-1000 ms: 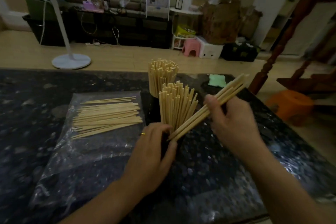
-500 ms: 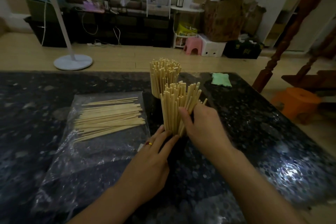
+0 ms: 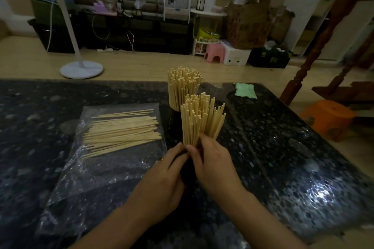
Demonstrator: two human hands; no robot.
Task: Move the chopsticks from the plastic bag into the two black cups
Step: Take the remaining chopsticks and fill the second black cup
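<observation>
Both hands clasp the near cup (image 3: 187, 170) at mid-table: the left hand (image 3: 162, 184) curls round its side to steady it, while the right hand (image 3: 214, 166) pinches the standing chopsticks (image 3: 200, 121) at their base, probably seating them. The far cup (image 3: 183, 92) looks full. More chopsticks lie on the bag (image 3: 97, 170), toward the table's left edge.
</observation>
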